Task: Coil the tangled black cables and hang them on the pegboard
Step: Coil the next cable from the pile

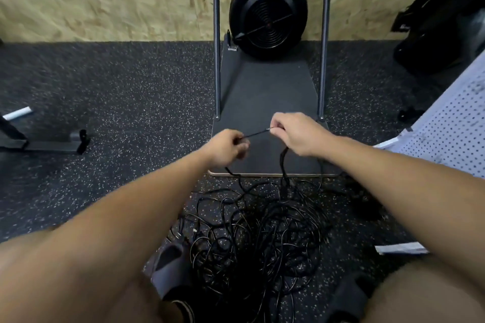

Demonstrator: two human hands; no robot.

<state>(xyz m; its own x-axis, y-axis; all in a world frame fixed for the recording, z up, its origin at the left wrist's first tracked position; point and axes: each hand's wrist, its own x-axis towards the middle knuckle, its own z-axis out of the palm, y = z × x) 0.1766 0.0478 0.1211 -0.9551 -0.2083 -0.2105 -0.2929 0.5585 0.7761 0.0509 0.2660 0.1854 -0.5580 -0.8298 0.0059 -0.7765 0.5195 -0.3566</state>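
Head view: both hands' fingers [275, 127] pinching one taut cable [256, 134] above the tangled pile [259, 238].

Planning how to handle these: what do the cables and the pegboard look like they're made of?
Cables: thin, black, probably rubber or plastic jacketed; glossy highlights, limp loops. Pegboard: looks like white painted metal or plastic, with regular rows of small holes; which one can't be told.

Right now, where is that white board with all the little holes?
In the head view, the pegboard leans at the far right edge, just beyond the right hand and right of the dark mat.
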